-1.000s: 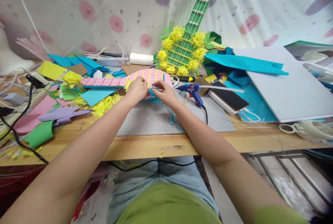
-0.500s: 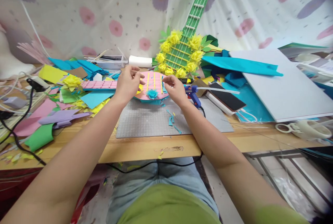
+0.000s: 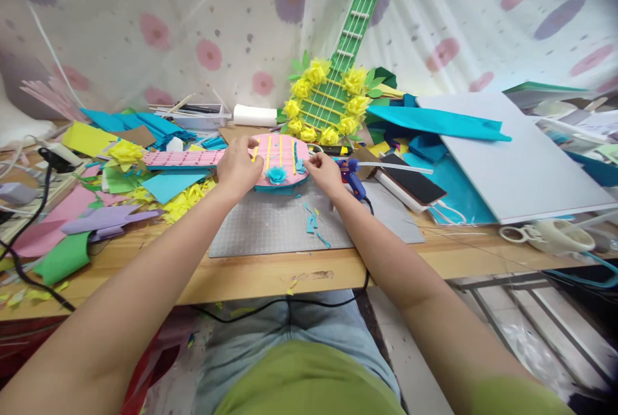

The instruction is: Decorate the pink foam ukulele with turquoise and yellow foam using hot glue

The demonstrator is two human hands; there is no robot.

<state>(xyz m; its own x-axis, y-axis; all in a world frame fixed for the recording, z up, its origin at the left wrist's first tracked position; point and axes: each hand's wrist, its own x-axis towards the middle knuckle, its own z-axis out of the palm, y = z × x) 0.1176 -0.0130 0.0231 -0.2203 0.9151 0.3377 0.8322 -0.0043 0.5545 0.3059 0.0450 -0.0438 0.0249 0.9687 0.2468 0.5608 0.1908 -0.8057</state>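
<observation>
A pink toy guitar made of paper (image 3: 276,152) lies on the grey cutting mat (image 3: 261,228), its neck pointing left. Yellow strips cross its pink face, its sides are blue, and a blue paper flower (image 3: 277,174) sits on the front of the body. My left hand (image 3: 239,167) is closed over the guitar where neck meets body, fingers curled on the face. At the body's right edge my right hand (image 3: 322,170) pinches a small blue paper piece (image 3: 300,166) against the guitar; its fingertips partly hide the piece.
A blue glue gun (image 3: 353,177) lies right of my right hand, beside a phone (image 3: 412,178). Behind stands a green paper guitar (image 3: 328,103) ringed with yellow flowers. Paper scraps (image 3: 111,215) cover the left side; a white board (image 3: 521,164) lies right. Blue snippets (image 3: 311,225) dot the mat.
My left hand has lowered onto the guitar, its fingers now against the face. My right hand has come down to the body's right edge. The view has shifted slightly.
</observation>
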